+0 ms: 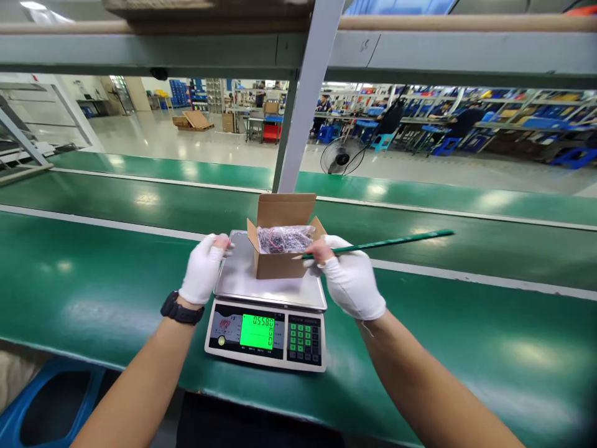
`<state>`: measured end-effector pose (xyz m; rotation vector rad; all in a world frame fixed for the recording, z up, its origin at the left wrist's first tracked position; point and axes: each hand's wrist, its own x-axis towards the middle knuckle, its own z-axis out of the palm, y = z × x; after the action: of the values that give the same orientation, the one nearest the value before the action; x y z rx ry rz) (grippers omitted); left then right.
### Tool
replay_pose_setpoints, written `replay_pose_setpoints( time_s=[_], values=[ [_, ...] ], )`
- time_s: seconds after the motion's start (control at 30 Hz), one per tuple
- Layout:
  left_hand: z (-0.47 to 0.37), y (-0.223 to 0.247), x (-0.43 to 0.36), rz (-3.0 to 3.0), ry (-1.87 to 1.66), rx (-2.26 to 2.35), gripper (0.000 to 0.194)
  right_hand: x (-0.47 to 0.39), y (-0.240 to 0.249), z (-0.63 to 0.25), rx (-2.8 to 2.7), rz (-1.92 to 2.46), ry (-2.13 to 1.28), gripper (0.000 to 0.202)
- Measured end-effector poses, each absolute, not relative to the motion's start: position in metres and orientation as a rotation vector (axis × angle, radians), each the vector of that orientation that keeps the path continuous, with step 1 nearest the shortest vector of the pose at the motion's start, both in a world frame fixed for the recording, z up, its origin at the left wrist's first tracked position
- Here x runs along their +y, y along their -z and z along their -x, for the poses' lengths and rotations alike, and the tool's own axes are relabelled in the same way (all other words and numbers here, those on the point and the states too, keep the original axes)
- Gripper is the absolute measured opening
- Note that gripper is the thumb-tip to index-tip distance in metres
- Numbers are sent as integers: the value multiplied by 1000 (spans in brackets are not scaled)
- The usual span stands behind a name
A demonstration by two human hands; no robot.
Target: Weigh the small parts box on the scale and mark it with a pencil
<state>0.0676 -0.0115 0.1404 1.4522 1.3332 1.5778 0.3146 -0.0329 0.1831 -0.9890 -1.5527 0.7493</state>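
Note:
A small open cardboard box [280, 264] stands on the steel pan of a digital scale [268, 323], whose green display is lit. Inside the box lies a clear bag of dark parts [285, 238]. My right hand [351, 280], in a white glove, grips a long thin green stick [392, 242] beside the box's right side; the stick points away to the right. My left hand [203, 269], also gloved, hovers at the pan's left edge with fingers loosely curled, holding nothing. A black watch sits on my left wrist.
The scale rests on a green conveyor belt [93, 274] that spans the view. A grey upright post [305, 106] rises just behind the box. A blue bin [51, 404] sits at the lower left. Beyond are a floor fan [342, 155] and other people at benches.

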Motion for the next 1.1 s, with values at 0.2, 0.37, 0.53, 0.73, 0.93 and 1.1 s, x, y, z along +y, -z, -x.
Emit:
replay_pose_setpoints(
  time_s=[0.2, 0.37, 0.53, 0.73, 0.93, 1.1],
  values=[
    [-97, -144, 2, -1611, -1430, 1254, 34, 1, -185, -272, -1790, 956, -740, 38],
    [-95, -141, 2, -1574, -1421, 1199, 28, 4, -188, -264, -1788, 1088, -845, 36],
    [-95, -142, 1, -1587, -1427, 1210, 29, 0, -194, -258, -1783, 1091, -907, 35],
    [-95, -141, 2, -1602, -1434, 1202, 28, 3, -192, -259, -1831, 1087, -827, 33],
    [-94, -141, 2, -1611, -1440, 1178, 29, 3, -191, -258, -1819, 1092, -809, 33],
    [-94, -140, 2, -1613, -1434, 1171, 29, 1, -192, -257, -1802, 1097, -817, 34]
  ],
)
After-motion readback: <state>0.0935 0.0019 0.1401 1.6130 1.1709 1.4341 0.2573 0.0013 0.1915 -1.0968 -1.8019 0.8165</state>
